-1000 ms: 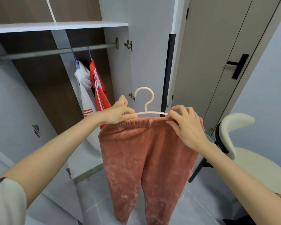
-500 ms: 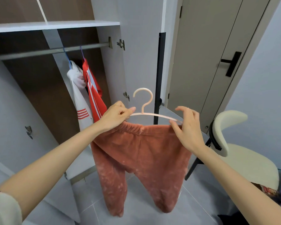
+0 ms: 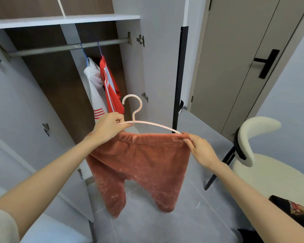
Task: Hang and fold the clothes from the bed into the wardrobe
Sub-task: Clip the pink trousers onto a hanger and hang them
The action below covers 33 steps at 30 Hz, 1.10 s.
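Fuzzy rust-pink trousers [image 3: 140, 165] hang by the waistband from a pale pink hanger [image 3: 139, 118], its hook pointing up. My left hand [image 3: 109, 127] grips the hanger's left end together with the waistband. My right hand [image 3: 198, 149] pinches the right end of the hanger and the waistband there. Both legs dangle above the grey floor. The open wardrobe [image 3: 63, 20] is ahead on the left, its metal rail [image 3: 60, 48] above hand height.
A white garment [image 3: 95, 88] and a red garment [image 3: 111, 88] hang on the rail. The open wardrobe door [image 3: 163, 64] stands behind the hanger. A cream chair [image 3: 263, 165] with something dark on its seat is at the right, before a closed door [image 3: 235, 67].
The waistband has been spread wider along the hanger; my right hand slid out to its right end. The trouser legs have swung apart, and the view has shifted slightly right.
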Each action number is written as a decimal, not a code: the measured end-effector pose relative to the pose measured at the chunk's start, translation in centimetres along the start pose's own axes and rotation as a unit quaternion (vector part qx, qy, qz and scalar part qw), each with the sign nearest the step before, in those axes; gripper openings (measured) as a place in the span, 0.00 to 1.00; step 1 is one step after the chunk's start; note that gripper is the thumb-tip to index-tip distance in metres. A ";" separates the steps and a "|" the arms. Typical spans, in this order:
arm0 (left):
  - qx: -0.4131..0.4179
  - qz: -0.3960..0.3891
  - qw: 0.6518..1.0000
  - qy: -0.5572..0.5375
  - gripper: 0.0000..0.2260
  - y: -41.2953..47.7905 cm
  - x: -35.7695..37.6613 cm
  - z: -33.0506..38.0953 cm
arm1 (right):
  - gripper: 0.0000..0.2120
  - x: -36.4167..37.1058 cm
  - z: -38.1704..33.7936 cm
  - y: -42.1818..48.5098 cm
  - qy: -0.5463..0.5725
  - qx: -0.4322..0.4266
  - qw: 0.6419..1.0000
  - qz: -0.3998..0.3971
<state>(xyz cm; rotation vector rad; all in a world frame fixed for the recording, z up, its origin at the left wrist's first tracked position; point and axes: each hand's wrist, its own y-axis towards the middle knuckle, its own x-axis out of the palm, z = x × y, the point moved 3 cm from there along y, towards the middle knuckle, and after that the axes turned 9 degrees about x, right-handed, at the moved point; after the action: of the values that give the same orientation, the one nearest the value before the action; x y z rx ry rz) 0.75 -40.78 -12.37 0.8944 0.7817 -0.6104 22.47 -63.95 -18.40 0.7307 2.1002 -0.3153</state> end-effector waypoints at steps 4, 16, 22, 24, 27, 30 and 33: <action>0.056 -0.102 0.991 0.066 0.12 -1.6 -0.2 -0.9 | 0.14 1.1 -1.8 -0.3 -0.046 -0.052 0.997 -0.013; 0.124 -0.119 0.960 0.222 0.20 0.4 -2.7 -6.1 | 0.12 0.5 -8.4 3.8 -0.109 -0.076 0.985 0.113; 0.106 -0.071 0.982 0.136 0.18 3.5 -2.9 -8.6 | 0.11 0.2 -13.1 9.0 -0.061 -0.075 0.989 0.116; 0.085 -0.065 0.994 0.032 0.19 5.2 -3.2 -9.2 | 0.12 0.9 -13.9 10.8 -0.013 -0.043 0.997 0.059; 0.041 -0.069 0.994 -0.067 0.21 7.3 -3.2 -11.0 | 0.09 2.0 -14.8 12.6 0.087 -0.014 0.993 0.079; 0.001 -0.077 0.987 -0.141 0.19 8.6 -3.5 -13.5 | 0.16 3.3 -16.4 13.2 0.104 -0.039 0.987 0.116; -0.004 -0.082 0.982 -0.169 0.19 9.9 -4.0 -15.2 | 0.17 4.7 -18.1 13.9 -0.023 -0.116 0.985 0.125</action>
<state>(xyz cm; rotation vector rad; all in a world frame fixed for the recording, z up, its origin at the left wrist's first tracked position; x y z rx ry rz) 0.76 -22.27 -10.69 0.6974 0.5522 -0.8783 16.88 -42.67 -10.88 0.8255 1.9339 0.0503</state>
